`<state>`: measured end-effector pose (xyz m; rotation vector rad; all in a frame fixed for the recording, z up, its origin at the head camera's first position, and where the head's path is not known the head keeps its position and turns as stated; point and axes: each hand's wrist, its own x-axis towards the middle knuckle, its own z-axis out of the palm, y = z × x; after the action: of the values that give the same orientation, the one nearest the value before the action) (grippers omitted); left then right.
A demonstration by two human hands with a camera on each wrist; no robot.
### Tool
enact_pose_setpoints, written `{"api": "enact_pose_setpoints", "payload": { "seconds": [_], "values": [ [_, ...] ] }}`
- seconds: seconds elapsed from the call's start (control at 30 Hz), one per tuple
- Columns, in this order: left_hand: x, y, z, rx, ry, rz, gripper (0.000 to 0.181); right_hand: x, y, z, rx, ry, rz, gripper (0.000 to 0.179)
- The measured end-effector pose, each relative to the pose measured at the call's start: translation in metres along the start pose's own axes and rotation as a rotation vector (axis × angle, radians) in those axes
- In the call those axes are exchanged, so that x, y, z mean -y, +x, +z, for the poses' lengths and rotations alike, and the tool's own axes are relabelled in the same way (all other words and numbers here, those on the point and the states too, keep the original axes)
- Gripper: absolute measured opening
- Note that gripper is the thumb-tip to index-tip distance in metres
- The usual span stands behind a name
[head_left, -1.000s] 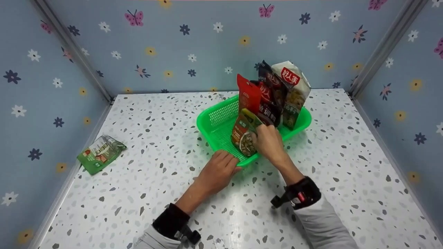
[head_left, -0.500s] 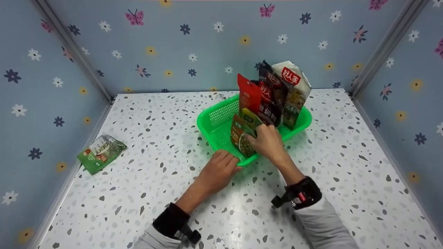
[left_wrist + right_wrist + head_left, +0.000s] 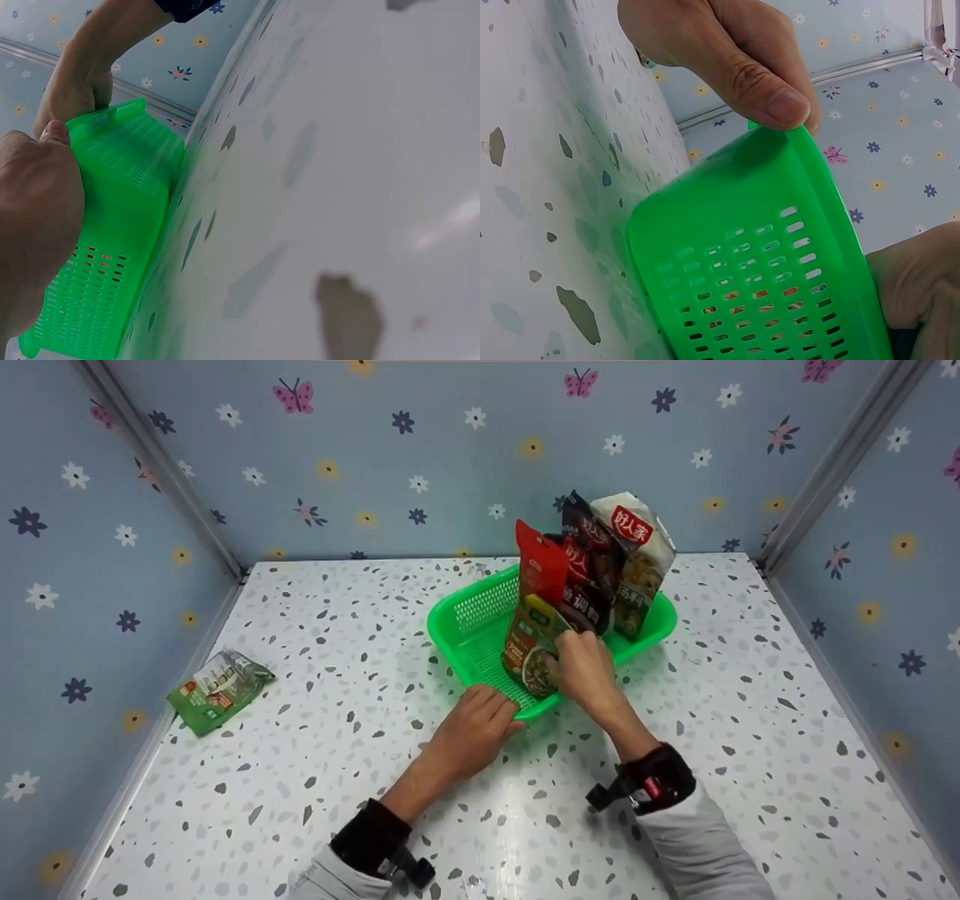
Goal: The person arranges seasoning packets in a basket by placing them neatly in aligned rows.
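1. Currently held: one pouch [image 3: 525,654], brown, standing a little tilted in the near part of the basket [image 3: 476,645]. A yellow-green panel shows behind it; whether that is a second pouch, we cannot tell.
2. Right hand [image 3: 586,666]: pinching the pouch's right side, apart from its partner.
3. Left hand [image 3: 474,729]: clamped over the basket's near corner, thumb outside the rim.
4. Handling: we judge the pouch light, flexible and slick, likely to bow under a pinch, hardly fragile. Best holds, we think: top seam or side edge.
5. Edges: near rim, just beside the pouch; red packet [image 3: 541,566] and black packet [image 3: 583,596] close on the far side.
6. Room: leftward over the basket floor; beyond, table [image 3: 352,675] as far as the green packet [image 3: 220,695].
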<state>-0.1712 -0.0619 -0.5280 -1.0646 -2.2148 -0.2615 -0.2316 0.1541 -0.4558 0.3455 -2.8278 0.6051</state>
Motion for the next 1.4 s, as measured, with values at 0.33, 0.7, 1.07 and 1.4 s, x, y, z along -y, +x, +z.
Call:
{"api": "enact_pose_setpoints", "payload": {
  "seconds": [0.33, 0.7, 1.07, 1.4],
  "values": [
    [0.0005, 0.0, -0.0005, 0.003, -0.018, -0.004, 0.024, 0.0001, -0.0006, 0.0003, -0.028, -0.003, -0.004, 0.06],
    [0.0002, 0.0005, -0.0011, -0.021, -0.002, 0.009, 0.025, -0.0026, 0.0015, -0.007, 0.063, 0.139, 0.046, 0.067],
    [0.0001, -0.0002, 0.0, -0.004, 0.002, 0.002, 0.023, -0.0021, 0.0013, -0.0083, 0.082, 0.141, 0.003, 0.061],
    [0.0005, -0.0006, -0.0009, -0.015, -0.005, 0.006, 0.023, -0.0001, 0.0014, -0.0066, 0.067, 0.163, -0.043, 0.059]
  ]
}}
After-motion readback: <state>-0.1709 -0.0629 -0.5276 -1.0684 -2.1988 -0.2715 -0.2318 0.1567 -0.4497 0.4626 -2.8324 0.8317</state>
